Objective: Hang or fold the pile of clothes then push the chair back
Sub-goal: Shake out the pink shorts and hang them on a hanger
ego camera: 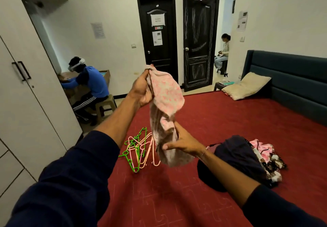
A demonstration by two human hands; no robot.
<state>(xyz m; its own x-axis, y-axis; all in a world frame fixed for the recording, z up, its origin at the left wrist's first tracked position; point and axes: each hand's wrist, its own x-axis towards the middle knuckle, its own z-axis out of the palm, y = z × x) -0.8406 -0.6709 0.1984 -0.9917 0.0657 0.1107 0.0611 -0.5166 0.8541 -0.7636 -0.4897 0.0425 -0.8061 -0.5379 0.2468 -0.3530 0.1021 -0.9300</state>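
Observation:
A pale pink patterned garment hangs in the air above the red bed. My left hand grips its top end, raised high. My right hand holds the lower part, thumb pinched across the cloth. Under the garment, a heap of green and pink plastic hangers lies on the bed. To the right sits the pile of clothes: a dark navy piece with floral pink, black and white pieces beside it.
A white wardrobe with closed doors stands at the left. A person in blue sits on a stool at a desk beyond it. A cushion leans on the dark headboard. Two dark doors stand behind; another person sits past the open one.

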